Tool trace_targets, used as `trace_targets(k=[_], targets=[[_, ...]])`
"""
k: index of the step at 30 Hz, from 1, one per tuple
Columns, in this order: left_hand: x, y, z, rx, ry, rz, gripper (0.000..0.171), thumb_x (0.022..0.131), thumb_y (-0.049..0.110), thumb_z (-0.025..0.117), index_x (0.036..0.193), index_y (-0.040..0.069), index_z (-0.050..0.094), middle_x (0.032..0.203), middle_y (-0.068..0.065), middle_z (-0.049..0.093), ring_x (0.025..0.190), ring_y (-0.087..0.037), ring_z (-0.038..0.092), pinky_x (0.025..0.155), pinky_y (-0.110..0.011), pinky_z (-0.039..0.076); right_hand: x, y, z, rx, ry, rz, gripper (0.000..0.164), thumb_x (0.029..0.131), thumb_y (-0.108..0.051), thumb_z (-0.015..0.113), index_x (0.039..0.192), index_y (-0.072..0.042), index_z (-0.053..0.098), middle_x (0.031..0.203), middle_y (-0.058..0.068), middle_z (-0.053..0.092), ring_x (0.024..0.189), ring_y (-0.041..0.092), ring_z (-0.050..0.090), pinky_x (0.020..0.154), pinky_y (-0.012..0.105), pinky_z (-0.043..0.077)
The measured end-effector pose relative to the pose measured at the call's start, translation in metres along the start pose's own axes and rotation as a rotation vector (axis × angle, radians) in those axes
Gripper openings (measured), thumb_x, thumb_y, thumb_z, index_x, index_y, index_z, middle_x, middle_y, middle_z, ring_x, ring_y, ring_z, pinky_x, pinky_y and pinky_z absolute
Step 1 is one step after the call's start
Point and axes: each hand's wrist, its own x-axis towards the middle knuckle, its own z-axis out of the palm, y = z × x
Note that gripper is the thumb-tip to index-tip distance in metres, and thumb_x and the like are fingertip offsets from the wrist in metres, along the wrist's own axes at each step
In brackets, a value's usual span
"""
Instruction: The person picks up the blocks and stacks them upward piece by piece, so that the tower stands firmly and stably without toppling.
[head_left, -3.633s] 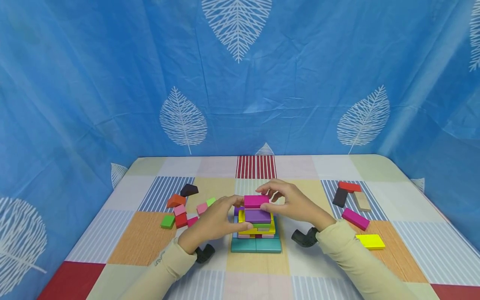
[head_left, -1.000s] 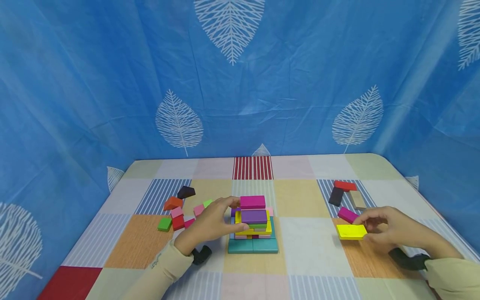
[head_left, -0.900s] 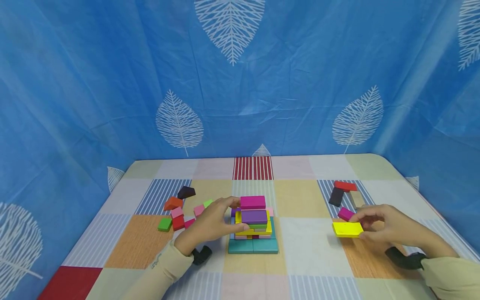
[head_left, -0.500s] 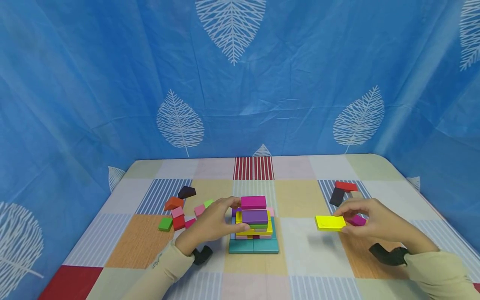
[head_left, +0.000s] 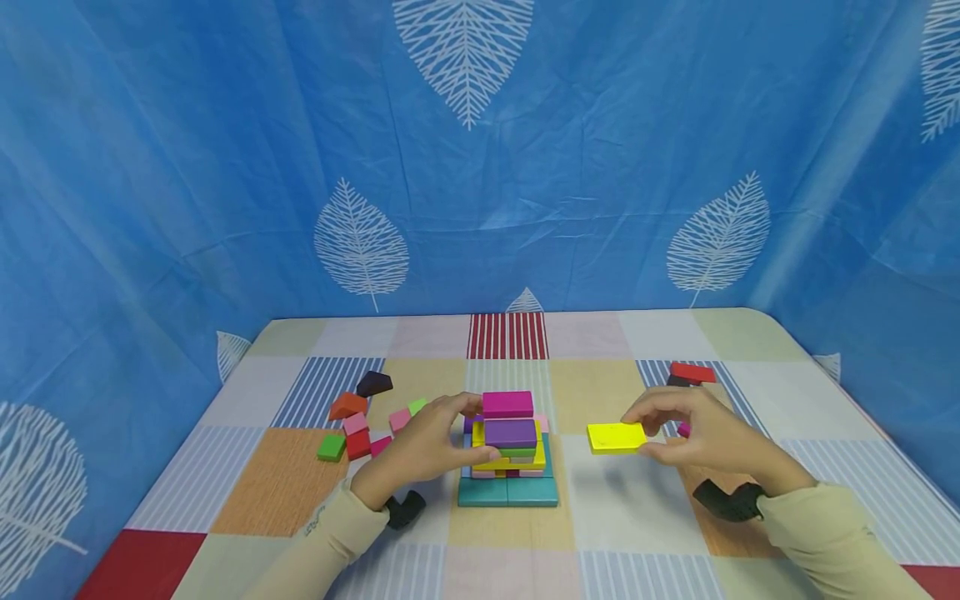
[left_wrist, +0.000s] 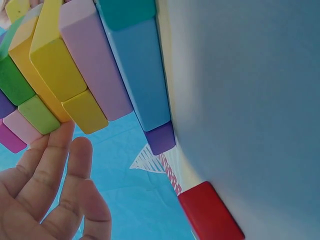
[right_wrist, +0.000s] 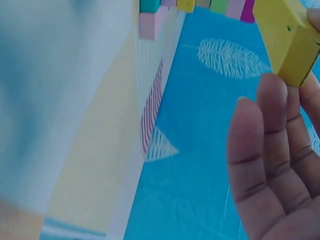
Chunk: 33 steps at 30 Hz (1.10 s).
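Observation:
A tower of coloured wooden blocks [head_left: 508, 433] stands mid-table on a teal base layer [head_left: 483, 492], topped by a magenta block [head_left: 507, 405] with a purple block [head_left: 510, 433] in front below it. My left hand [head_left: 431, 450] is at the tower's left side, fingers loosely extended; in the left wrist view its fingertips [left_wrist: 62, 127] touch the tower's far side. Held over the white cloth right of the tower is a yellow block [head_left: 615, 438], flat and level. My right hand [head_left: 693, 429] pinches the block's right end between thumb and fingers.
Left of the tower lie loose blocks: green [head_left: 332, 447], red [head_left: 357, 444], orange [head_left: 348, 406], black [head_left: 373, 383] and several pink ones. A red block [head_left: 692, 372] and others lie behind my right hand, partly hidden. A blue leaf-print curtain [head_left: 480, 167] surrounds the table.
My right hand has left the tower, picked up the yellow block from the right side and carried it left towards the tower. My left hand has stayed at the tower.

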Motion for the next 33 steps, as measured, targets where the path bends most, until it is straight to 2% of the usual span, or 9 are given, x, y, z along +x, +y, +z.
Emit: trace_targets(k=[11,21,33], targets=[[0.001,0.001,0.0,0.005,-0.003,0.012,0.071,0.091,0.039,0.088,0.143,-0.003,0.062,0.135,-0.014,0.068,0.127,-0.033,0.062,0.107,-0.058,0.054,0.022,-0.007,0.017,0.06,-0.03,0.014,0.035,0.084,0.005,0.086,0.116,-0.009,0.079,0.107,-0.002,0.076,0.085,0.017,0.066,0.079,0.028,0.061],[0.001,0.001,0.0,0.013,0.0,0.017,0.072,0.091,0.039,0.088,0.144,-0.003,0.062,0.134,-0.014,0.068,0.127,-0.033,0.062,0.107,-0.058,0.054,0.039,-0.012,0.035,0.079,-0.014,0.029,0.032,0.086,0.002,0.086,0.115,-0.009,0.08,0.107,-0.001,0.076,0.085,0.019,0.067,0.081,0.03,0.062],[0.0,0.001,0.0,0.008,0.007,0.001,0.072,0.09,0.039,0.088,0.145,-0.001,0.062,0.134,-0.014,0.068,0.126,-0.033,0.062,0.106,-0.06,0.054,0.059,-0.017,0.062,0.109,0.008,-0.03,0.03,0.086,0.003,0.085,0.114,-0.004,0.079,0.105,0.005,0.077,0.083,0.014,0.071,0.078,0.033,0.065]])
